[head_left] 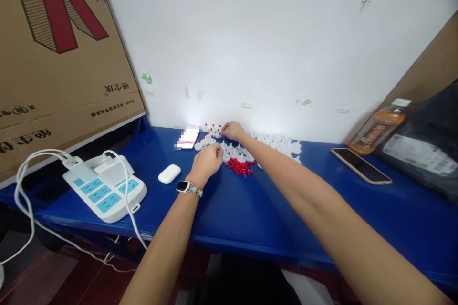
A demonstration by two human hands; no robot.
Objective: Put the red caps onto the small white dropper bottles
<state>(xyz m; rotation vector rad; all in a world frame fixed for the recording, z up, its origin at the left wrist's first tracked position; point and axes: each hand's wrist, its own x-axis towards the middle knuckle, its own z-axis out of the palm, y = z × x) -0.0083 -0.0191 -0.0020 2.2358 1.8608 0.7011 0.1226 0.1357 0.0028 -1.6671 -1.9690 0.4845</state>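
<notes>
The blue table (pixel 232 214) meets the white wall (pixel 250 33) at its back edge, and the pieces sit close to that edge. A broad stretch of blue top lies between the red caps (pixel 238 166) and the front edge; another lies right of the pieces, reaching to a dark phone (pixel 361 166). On the left, a case (pixel 169 174) and a power strip (pixel 107 190) narrow the room beside the left forearm.

The white pieces (pixel 274 142) are round discs with a thin upright stem. The red caps are small and glossy, heaped in front of the middle pieces. The red-tipped pieces (pixel 205 141) stand at the left of the group, beside a lit phone (pixel 192 137).

The right hand (pixel 232 131) reaches among the red-tipped pieces, fingers bunched; the left hand (pixel 207 159) is nearer the front, fingers curled narrow. I cannot tell whether either holds anything.

Counted: two phones, one case, one strip, one bottle (pixel 379 126), one watch (pixel 182 186); at least seven red-tipped pieces. The plain pieces and loose caps crowd too closely to count.
</notes>
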